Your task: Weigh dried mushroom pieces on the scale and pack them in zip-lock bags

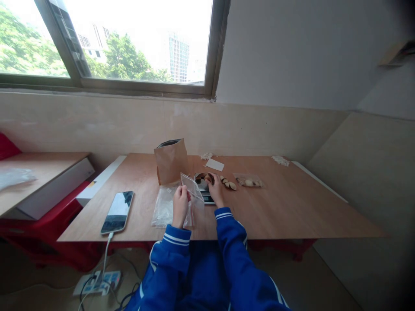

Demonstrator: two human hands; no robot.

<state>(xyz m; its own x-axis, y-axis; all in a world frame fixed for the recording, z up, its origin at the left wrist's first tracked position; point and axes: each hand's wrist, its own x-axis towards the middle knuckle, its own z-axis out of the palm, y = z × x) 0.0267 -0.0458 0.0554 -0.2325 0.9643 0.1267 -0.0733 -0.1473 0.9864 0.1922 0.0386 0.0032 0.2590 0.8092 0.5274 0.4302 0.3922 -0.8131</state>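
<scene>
My left hand [180, 206] pinches the upper edge of a clear zip bag [193, 193] with a red-lined seal, held upright above the table. A flattened clear plastic bag [164, 207] lies under that hand. My right hand [215, 190] reaches past the bag, its fingertips on brown-and-cream nut-like pieces [204, 177] heaped on a digital kitchen scale [205, 192]. Whether those fingers grip a piece is hidden. Similar loose pieces [228, 183] lie just right of the scale, and more sit in a small plastic bag [248, 182].
A brown paper bag [170, 162] stands behind the hands on the wooden table [285, 207]. A white card [214, 164], tissue scraps [280, 160] and a charging smartphone [117, 212] lie on it. A power strip [97, 283] sits on the floor below.
</scene>
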